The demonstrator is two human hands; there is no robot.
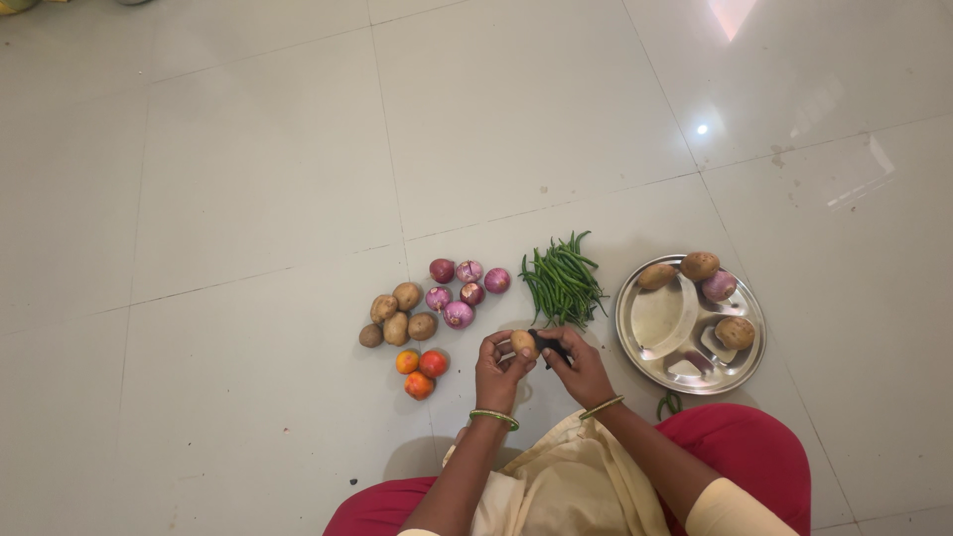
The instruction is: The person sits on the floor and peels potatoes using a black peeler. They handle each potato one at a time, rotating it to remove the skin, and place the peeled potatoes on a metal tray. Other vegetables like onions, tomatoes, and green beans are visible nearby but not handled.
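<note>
1. Head view, hands: you are gripping a small brown potato (523, 343) in your left hand (498, 371), fingers curled around it, just below the centre of the frame. Your right hand (581, 369) is closed around a black-handled peeler (549, 346), its working end touching the potato.

2. Head view, risks: you are working with the blade very near your left fingertips, so a slip off the rounded skin could nick them. The potato is small and held in the air above the pale tiled floor (248, 199); if your grip loosens, it could drop and roll toward the tomatoes (420, 372) at lower centre-left.

3. Head view, the potato itself: it is looking tan, oval and smooth; whether any skin is already off is too small to tell.

4. Head view, surroundings: a cluster of potatoes (397, 318) is lying left of centre, with red onions (462, 288) just beside them and green chillies (561, 283) at centre-right. A round steel compartment plate (655, 323) is sitting at right, holding three potatoes and one onion along its upper and right compartments. Your lap, in red cloth (764, 452), is filling the bottom edge.
</note>
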